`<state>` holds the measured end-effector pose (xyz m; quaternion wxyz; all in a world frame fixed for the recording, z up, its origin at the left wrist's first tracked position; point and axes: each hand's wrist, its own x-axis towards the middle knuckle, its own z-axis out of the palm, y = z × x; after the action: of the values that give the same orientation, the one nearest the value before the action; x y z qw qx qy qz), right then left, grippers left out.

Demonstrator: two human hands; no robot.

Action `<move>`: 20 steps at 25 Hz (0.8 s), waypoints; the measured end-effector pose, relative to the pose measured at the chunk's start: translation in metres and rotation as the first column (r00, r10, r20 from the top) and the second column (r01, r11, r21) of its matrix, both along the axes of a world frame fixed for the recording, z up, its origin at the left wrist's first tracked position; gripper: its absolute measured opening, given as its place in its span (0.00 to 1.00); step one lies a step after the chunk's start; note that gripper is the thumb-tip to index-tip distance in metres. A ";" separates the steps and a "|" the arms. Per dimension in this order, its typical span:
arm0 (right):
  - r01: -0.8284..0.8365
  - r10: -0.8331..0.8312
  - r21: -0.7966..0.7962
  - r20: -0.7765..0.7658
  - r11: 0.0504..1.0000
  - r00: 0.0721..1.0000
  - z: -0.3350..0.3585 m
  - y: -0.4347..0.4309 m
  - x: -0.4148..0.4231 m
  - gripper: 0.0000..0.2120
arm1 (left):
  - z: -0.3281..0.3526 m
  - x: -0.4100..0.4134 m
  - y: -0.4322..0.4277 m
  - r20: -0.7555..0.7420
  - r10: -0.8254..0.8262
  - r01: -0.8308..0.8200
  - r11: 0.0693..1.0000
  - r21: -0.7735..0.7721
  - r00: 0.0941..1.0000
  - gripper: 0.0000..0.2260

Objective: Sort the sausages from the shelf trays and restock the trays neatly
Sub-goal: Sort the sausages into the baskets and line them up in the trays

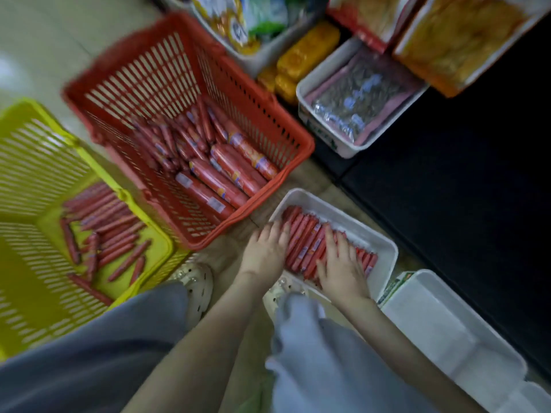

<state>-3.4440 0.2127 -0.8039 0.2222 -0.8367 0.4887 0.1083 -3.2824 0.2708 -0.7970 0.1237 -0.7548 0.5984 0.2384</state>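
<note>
Touching a tight row of thin red sausages (307,244) with both hands, down in the white tray (362,223) on the floor. With the left hand (269,248): laid flat against the left end of the row, at the tray's rim, fingers straight and nearly together. With the right hand (343,265): pressed palm-down on top of the row, fingers straight and a little spread. Just beside the tray, more sausages loose in the red basket (143,84); further left, thin ones in the yellow basket (29,162).
</note>
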 end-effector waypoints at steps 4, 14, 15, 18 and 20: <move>-0.127 0.161 -0.228 0.139 0.965 0.977 0.090 -0.003 0.004 0.31 | 0.094 0.010 0.026 0.064 0.143 -0.127 0.971 -0.200 0.988 0.26; -0.342 0.539 -0.535 0.269 0.773 0.798 0.268 0.047 0.101 0.27 | 0.252 0.101 0.154 0.028 0.471 -0.349 0.691 -0.633 0.881 0.20; -0.370 0.582 -0.556 0.269 0.744 0.767 0.275 0.056 0.124 0.26 | 0.260 0.121 0.170 0.041 0.496 -0.357 0.678 -0.642 0.867 0.20; -0.492 0.707 -0.572 0.240 0.657 0.666 0.279 0.081 0.207 0.27 | 0.261 0.189 0.219 0.062 0.611 -0.445 0.638 -0.628 0.789 0.20; -0.567 0.778 -0.576 0.213 0.589 0.591 0.267 0.100 0.265 0.26 | 0.239 0.231 0.256 0.043 0.709 -0.556 0.588 -0.588 0.704 0.20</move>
<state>-3.1795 0.3128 -0.5373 0.0676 -0.9876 0.0689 -0.1238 -3.0511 0.5268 -0.5578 -0.1042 -0.9465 0.3049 -0.0160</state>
